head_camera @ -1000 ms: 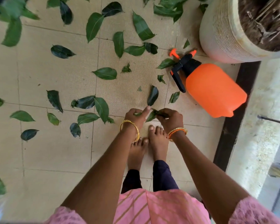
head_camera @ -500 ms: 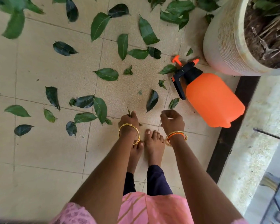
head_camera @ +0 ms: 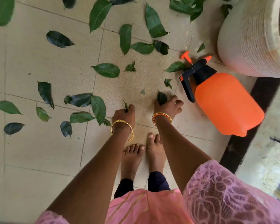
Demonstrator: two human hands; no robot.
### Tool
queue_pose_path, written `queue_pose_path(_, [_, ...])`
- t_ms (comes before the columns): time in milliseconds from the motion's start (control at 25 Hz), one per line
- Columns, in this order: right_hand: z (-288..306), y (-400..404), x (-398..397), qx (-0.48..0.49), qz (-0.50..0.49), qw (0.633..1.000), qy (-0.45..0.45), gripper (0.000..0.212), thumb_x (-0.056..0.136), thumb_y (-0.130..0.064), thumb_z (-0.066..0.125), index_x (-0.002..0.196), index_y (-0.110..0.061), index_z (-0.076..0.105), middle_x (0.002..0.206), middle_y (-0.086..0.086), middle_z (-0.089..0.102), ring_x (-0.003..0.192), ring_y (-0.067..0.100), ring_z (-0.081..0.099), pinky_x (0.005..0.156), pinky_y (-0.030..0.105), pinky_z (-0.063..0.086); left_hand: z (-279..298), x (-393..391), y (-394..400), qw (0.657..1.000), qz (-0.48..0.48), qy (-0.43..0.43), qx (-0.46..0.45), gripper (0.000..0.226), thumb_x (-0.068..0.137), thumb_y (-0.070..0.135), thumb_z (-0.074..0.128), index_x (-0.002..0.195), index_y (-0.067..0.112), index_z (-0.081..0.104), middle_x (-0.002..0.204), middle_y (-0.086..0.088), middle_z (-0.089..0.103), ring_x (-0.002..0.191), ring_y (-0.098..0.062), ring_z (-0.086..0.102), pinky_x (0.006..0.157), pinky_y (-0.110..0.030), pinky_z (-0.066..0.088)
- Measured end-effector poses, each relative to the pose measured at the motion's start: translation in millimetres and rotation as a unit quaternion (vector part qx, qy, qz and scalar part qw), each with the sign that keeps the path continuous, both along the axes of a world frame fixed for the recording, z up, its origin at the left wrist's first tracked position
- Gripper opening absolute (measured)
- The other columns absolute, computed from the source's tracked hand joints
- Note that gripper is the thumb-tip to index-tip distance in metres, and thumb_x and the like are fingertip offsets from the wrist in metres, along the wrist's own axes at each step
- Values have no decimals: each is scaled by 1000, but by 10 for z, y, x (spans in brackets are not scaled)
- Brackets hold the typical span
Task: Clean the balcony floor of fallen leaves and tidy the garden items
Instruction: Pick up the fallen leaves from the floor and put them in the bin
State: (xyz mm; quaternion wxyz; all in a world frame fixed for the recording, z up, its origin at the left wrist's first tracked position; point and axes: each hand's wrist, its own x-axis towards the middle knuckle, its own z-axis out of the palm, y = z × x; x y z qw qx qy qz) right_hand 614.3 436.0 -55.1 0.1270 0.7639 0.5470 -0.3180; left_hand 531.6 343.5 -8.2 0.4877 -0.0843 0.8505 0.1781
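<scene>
Bending low over tiled floor (head_camera: 31, 65): left hand (head_camera: 124, 115) fist curled round small leaf bits (head_camera: 125, 106), right hand (head_camera: 168, 107) pinching a dark leaf (head_camera: 162, 98) at its thumb side, other fingers loosely curled; loose leaves (head_camera: 107, 70) scattered ahead and left, orange sprayer (head_camera: 225, 101) lying just right of right hand, beside big pot (head_camera: 252, 38)

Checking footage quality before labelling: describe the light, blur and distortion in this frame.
Head view: soft, even daylight, no glare and only faint shadows; wide-angle bending curves the tile lines and the pot at the edge; the right hand and corner leaves are slightly blurred, while the orange sprayer and left hand stay fairly sharp.
</scene>
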Motion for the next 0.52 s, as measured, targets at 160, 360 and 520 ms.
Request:
queue_pose_path(160, [-57, 63, 100, 53, -4, 998, 27, 27, 90, -7, 55, 116, -3, 59, 123, 14, 50, 108, 33, 51, 90, 33, 43, -14, -41, -31, 1000, 15, -20, -11, 46, 88, 41, 51, 51, 13, 48, 55, -4, 50, 60, -24, 49, 63, -32, 41])
queue_pose_path(360, [167, 232, 303, -29, -47, 994, 100, 11, 83, -7, 67, 92, -8, 72, 93, 5, 68, 94, 22, 61, 93, 25, 46, 196, 10, 38, 994, 57, -96, 2, 28, 94, 25, 46, 71, 13, 56, 81, -9, 71, 49, -16, 45, 52, -24, 35])
queue_pose_path(520, [601, 29, 294, -201, -115, 945, 229, 22, 69, 0, 79, 74, -15, 62, 72, 4, 67, 76, 24, 65, 82, 42, 56, 479, 78, 160, 987, 108, -117, 27, 41, 102, 31, 36, 100, -3, 58, 89, -16, 64, 49, -15, 43, 40, -21, 35])
